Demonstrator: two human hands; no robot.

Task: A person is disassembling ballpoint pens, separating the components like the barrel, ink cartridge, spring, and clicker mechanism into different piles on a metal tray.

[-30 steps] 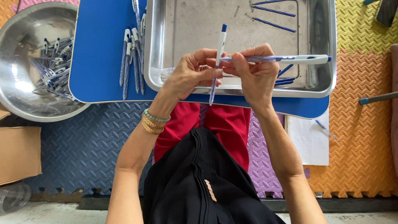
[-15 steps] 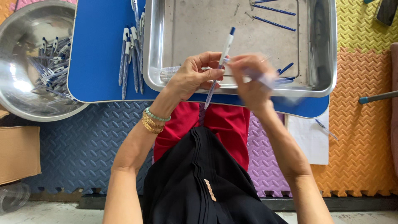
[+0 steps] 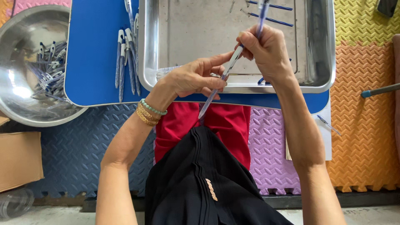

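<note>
My left hand (image 3: 196,77) pinches a thin pen refill (image 3: 212,95) that slants down toward my lap. Above it my right hand (image 3: 268,50) grips a clear pen barrel (image 3: 261,10) with a blue end, lined up with the refill over the front rim of a steel tray (image 3: 150,50). The two parts meet between my fingers; the joint itself is hidden. Both hands hover at the near edge of a low blue table (image 3: 96,54). Bead and gold bracelets circle my left wrist.
A few blue refills (image 3: 271,18) lie at the tray's far side. Several finished pens (image 3: 127,54) lie on the blue table left of the tray. A steel bowl (image 3: 25,25) with many pen parts sits far left. A cardboard box (image 3: 18,160) stands lower left on foam floor mats.
My right hand swung the barrel from lying crosswise to pointing up along the refill's line and rose toward the tray. The left hand stayed put, holding the refill.
</note>
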